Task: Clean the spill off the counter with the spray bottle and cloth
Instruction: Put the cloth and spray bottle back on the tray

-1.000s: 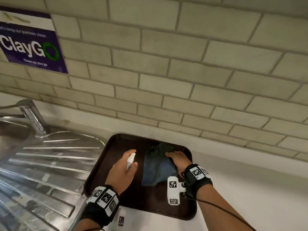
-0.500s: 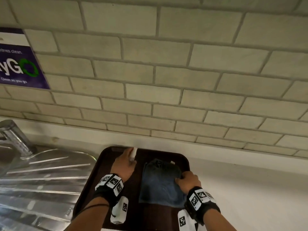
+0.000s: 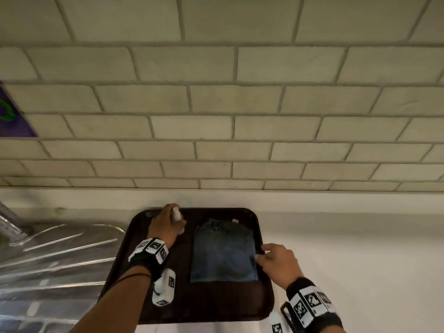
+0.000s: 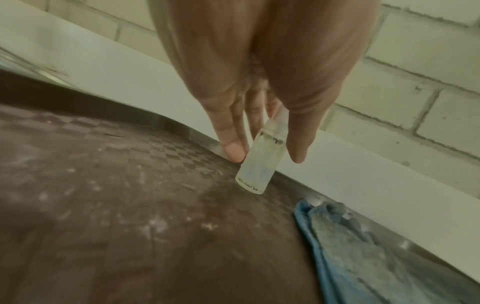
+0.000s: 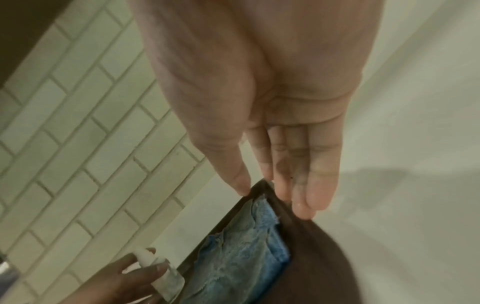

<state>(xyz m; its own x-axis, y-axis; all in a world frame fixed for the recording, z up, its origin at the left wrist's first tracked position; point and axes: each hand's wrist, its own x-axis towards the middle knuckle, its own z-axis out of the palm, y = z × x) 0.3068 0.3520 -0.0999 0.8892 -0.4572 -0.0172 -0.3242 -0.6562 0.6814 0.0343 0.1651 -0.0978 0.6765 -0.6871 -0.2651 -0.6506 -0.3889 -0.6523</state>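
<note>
A dark brown tray (image 3: 211, 306) lies on the white counter against the wall. My left hand (image 3: 176, 222) grips a small translucent spray bottle (image 3: 177, 213) upright at the tray's far left corner. In the left wrist view the bottle (image 4: 257, 166) has its base on the tray, between thumb and fingers. A folded blue cloth (image 3: 223, 253) lies flat on the right half of the tray. My right hand (image 3: 260, 252) is at the tray's right rim, just off the cloth, holding nothing. Its fingers (image 5: 319, 185) are straight over the rim (image 5: 262, 185).
A steel drainboard (image 3: 52, 260) and the base of a tap (image 3: 9, 224) lie left of the tray. Bare white counter (image 3: 360, 255) runs to the right. A tiled wall (image 3: 216, 116) with a purple sign (image 3: 12, 123) stands close behind. Pale smears mark the tray floor (image 4: 130, 205).
My left hand carried the bottle to the tray's far left corner. My right hand left the cloth, now flat, and slid back to the right rim. The view shifted right.
</note>
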